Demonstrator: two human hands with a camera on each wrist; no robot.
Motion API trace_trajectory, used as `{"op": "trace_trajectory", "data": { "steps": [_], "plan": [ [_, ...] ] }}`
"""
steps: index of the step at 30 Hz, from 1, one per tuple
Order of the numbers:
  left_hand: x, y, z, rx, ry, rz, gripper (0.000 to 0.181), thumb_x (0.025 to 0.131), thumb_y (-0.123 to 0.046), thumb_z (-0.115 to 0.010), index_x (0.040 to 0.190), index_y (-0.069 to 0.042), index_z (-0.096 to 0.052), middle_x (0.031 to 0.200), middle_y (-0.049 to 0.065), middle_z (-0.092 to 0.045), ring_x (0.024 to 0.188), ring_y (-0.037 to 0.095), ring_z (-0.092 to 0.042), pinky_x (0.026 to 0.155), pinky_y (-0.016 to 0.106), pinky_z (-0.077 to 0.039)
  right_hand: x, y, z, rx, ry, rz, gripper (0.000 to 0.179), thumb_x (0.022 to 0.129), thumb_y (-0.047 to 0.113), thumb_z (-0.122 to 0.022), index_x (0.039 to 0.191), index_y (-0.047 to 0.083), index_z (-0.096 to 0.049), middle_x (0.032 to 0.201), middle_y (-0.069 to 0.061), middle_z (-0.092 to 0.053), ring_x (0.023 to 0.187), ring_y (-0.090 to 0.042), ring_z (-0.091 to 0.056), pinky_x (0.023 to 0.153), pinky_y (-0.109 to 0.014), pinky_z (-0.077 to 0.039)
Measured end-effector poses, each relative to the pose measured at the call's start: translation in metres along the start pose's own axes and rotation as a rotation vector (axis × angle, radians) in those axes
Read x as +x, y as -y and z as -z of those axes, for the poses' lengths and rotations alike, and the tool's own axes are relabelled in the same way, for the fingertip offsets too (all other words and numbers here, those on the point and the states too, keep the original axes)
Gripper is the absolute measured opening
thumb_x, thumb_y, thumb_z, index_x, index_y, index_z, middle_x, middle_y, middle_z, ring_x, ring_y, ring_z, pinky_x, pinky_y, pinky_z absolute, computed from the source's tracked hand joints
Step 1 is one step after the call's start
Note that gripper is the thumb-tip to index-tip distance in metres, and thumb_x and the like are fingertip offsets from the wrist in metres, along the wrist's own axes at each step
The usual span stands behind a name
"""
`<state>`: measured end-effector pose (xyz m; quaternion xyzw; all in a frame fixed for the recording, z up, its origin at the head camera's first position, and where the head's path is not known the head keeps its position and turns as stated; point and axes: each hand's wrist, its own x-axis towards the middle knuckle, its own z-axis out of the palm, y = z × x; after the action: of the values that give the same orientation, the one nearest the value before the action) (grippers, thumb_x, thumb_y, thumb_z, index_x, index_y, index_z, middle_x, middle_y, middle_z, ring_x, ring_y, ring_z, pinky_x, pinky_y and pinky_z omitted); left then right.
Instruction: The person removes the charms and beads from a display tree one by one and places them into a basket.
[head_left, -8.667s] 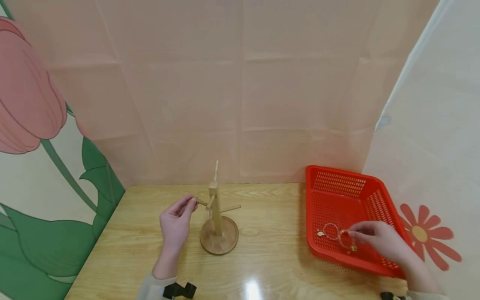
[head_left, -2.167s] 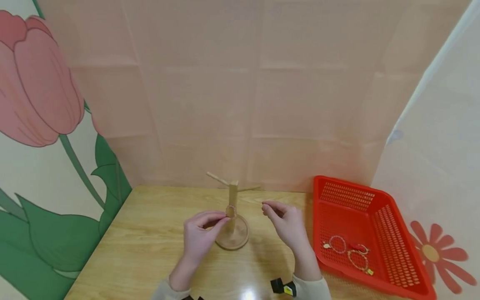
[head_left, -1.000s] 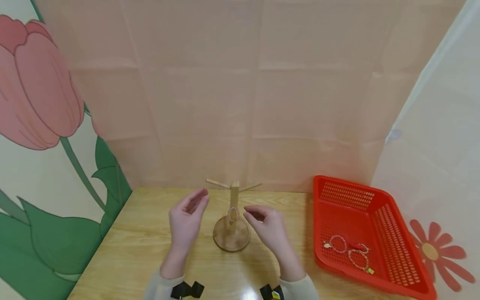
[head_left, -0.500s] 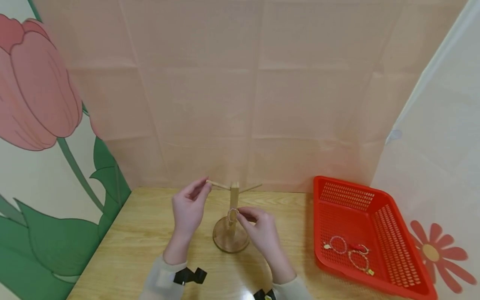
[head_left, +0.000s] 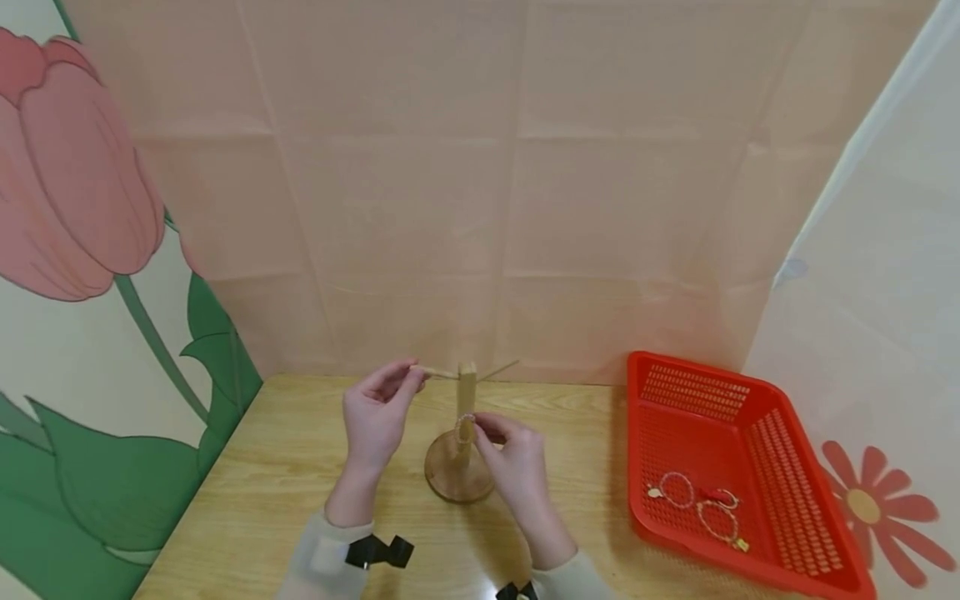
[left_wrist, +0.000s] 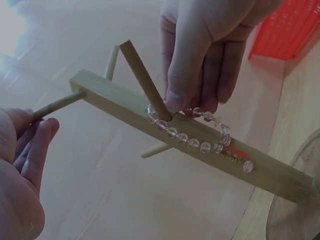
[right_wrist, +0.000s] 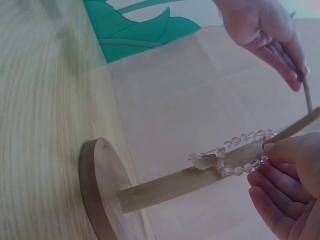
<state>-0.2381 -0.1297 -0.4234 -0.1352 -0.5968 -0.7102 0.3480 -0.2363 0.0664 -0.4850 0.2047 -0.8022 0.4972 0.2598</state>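
Note:
A wooden display stand (head_left: 467,393) with a round base (head_left: 442,487) and several pegs stands on the table. My left hand (head_left: 378,421) pinches the end of an upper peg (left_wrist: 59,105) between thumb and fingers. Round a lower peg (left_wrist: 142,75) hangs a bracelet (left_wrist: 193,143) of clear pinkish beads, lying against the post. The thumb and forefinger of my right hand (head_left: 517,458) pinch this bracelet beside the peg's root. A pale charm (right_wrist: 205,161) dangles from it toward the base in the right wrist view.
On the right stands a red plastic basket (head_left: 697,358). Inside lie a pink bracelet (head_left: 677,474), a bracelet with a yellow charm (head_left: 741,545), and a third with something red (head_left: 711,493). A pinkish sheet (head_left: 525,208) hangs behind the table.
Earlier my right hand was in the basket; later my left hand was at the bracelet on the stand. Since then the left has moved up to a peg, the right in to the bracelet.

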Motion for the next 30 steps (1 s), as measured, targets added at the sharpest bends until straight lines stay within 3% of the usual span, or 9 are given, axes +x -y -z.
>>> {"op": "trace_trajectory", "data": {
  "steps": [4,13,24,30],
  "plan": [
    [-0.002,0.002,0.000,-0.040,-0.007,-0.006,0.017,0.091,0.014,-0.078,0.107,0.018,-0.074,0.092,0.012,-0.081,0.079,0.013,-0.079,0.077,0.030,-0.068,-0.001,0.000,-0.003,-0.009,-0.022,0.025,0.013,0.094,-0.002,-0.081,0.106,0.003,-0.083,0.099,-0.006,-0.082,0.081,-0.019,-0.078,0.070,-0.037,-0.069],
    [-0.002,0.001,-0.005,-0.095,-0.021,0.021,0.018,0.092,0.014,-0.077,0.107,0.021,-0.071,0.092,0.008,-0.081,0.082,0.015,-0.080,0.079,0.032,-0.068,0.001,0.002,0.000,-0.031,-0.037,-0.002,0.008,0.094,0.004,-0.084,0.101,0.007,-0.083,0.097,-0.002,-0.082,0.081,-0.013,-0.077,0.073,-0.026,-0.067],
    [-0.003,-0.003,-0.008,-0.066,-0.047,0.033,0.020,0.091,0.014,-0.077,0.108,0.022,-0.071,0.091,0.014,-0.080,0.079,0.012,-0.079,0.078,0.029,-0.067,0.003,0.005,0.005,-0.018,-0.024,-0.005,0.005,0.094,0.007,-0.084,0.099,0.007,-0.083,0.096,-0.003,-0.082,0.080,-0.013,-0.077,0.073,-0.028,-0.068],
    [-0.003,-0.003,-0.008,-0.060,-0.058,0.042,0.021,0.091,0.014,-0.077,0.109,0.023,-0.070,0.091,0.011,-0.081,0.079,0.015,-0.080,0.078,0.029,-0.067,0.004,0.004,0.009,0.003,0.007,0.005,0.006,0.094,0.006,-0.084,0.100,0.007,-0.083,0.095,-0.002,-0.082,0.081,-0.013,-0.077,0.072,-0.030,-0.068]
  ]
}}
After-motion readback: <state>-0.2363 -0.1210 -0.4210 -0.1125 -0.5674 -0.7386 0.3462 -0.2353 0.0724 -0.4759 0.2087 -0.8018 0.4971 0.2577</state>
